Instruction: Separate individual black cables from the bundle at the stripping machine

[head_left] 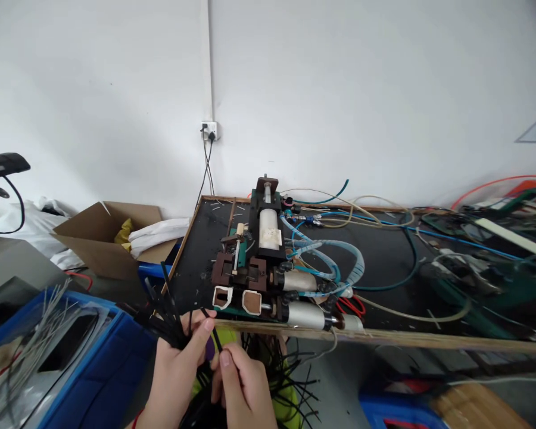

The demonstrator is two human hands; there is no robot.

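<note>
**Bench entry: bundle of black wires in hand before a pneumatic fixture**

Item 1. Left hand (178, 372): closed around a bundle of black wires (165, 313), which fan up and to the left out of the fist, just below the front edge of the workbench (384, 339).

Item 2. Right hand (243, 387): thumb and forefinger pinched on a single black strand (212, 330) drawn out of the same bundle, its tip pointing up toward the bench edge.

Item 3. Pneumatic fixture (261, 262): stands on the black bench top directly above the hands; two small white-rimmed openings (236, 300) face the front edge, with metal cylinders and blue air hoses (326, 256) to the right.

Item 4. Surroundings: blue bin (93, 363) at lower left holding pale wires; cardboard box (107, 235) on the floor against the wall; wall socket (209, 130) with a cord plugged in.

Assessment. The step looks like separating one wire from the bundle. The strand's tip lies just short of the fixture's front openings. A next move would probably call for a straight, well-aligned feed of that one end, with the neighbouring strands held clear so that none follows.
</note>
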